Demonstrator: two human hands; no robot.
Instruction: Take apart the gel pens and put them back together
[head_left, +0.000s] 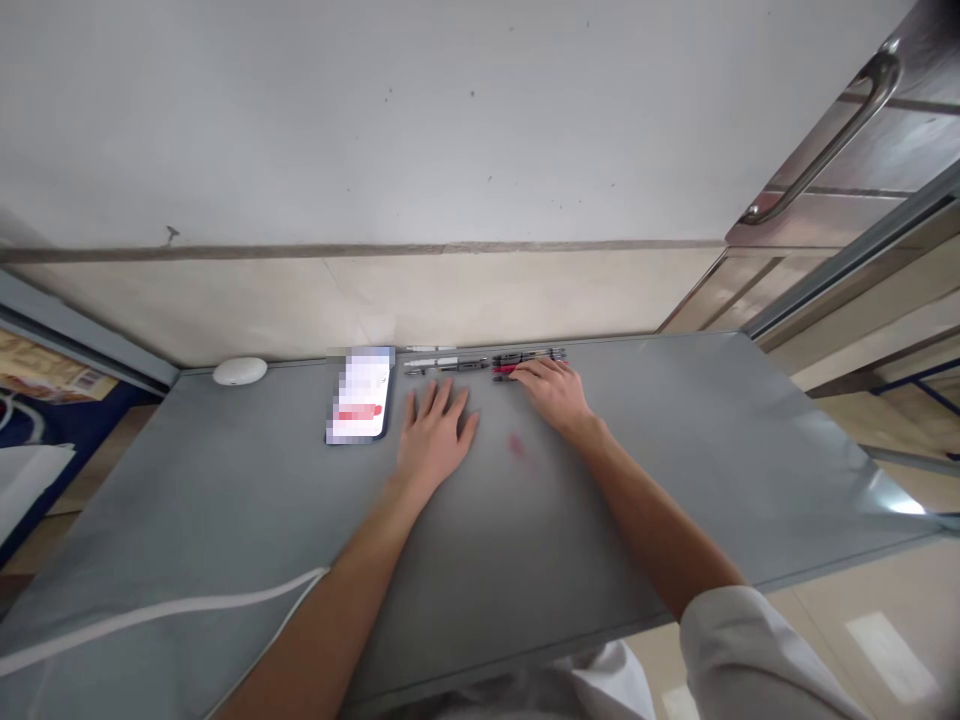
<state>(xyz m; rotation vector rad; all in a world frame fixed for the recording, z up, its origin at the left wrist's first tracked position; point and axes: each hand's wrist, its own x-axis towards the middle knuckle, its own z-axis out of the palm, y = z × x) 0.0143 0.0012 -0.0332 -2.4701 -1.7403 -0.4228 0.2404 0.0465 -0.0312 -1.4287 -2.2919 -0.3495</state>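
My left hand lies flat on the grey tabletop with its fingers spread, holding nothing. Just beyond its fingertips are several white and dark pens, lying lengthwise along the back edge. To the right, my right hand reaches over a second row, its fingers bent close together on a red pen. Part of that pen is hidden under the fingers. Black pens lie right behind it, parallel to it. A phone with a lit, partly blurred screen is left of my left hand.
A white rounded case sits at the back left. A white cable crosses the front left, passing near my left forearm. Behind the table rises a wall. A metal handle is on the door at right.
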